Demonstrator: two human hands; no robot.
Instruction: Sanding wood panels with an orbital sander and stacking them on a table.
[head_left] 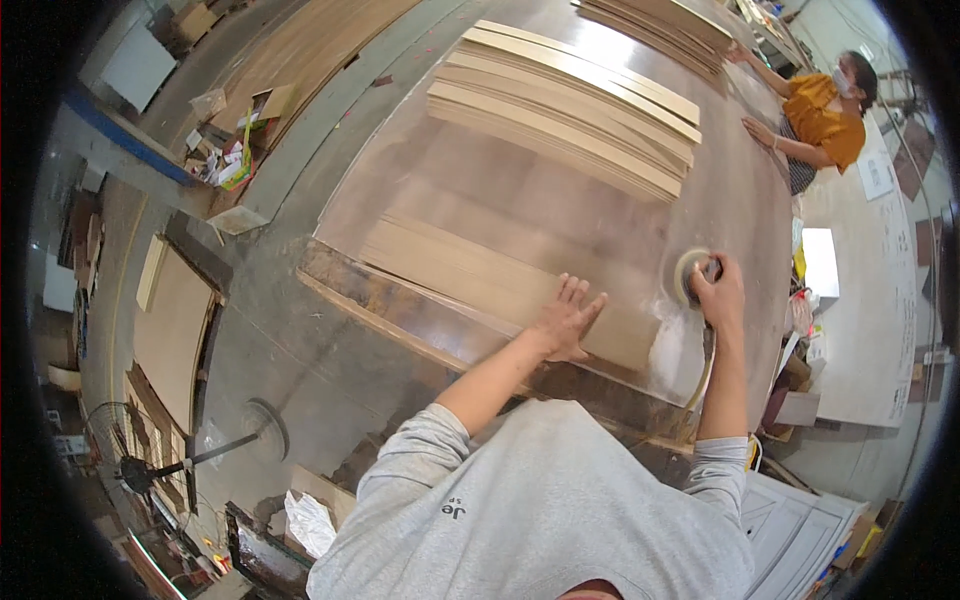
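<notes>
My left hand (568, 322) lies flat with spread fingers on a long, pale wooden board (460, 272) near the front edge of the worktable (375, 190). The fingers of my right hand (724, 297) are wrapped round a round palm sander (688, 278) with a dark body and a light disc. It is just past the board's right end; whether its disc touches the table cannot be made out. From the sander a thin hose (704, 378) runs back along my right forearm. Pale dust (676, 345) covers the table beside the board's right end.
Stacked wooden boards (570, 110) lie across the table beyond my hands, with another stack (655, 30) at the far edge. A masked person (825, 115) in an orange top stands at the far right, one hand by that stack. A black fan (135, 472) stands at lower left.
</notes>
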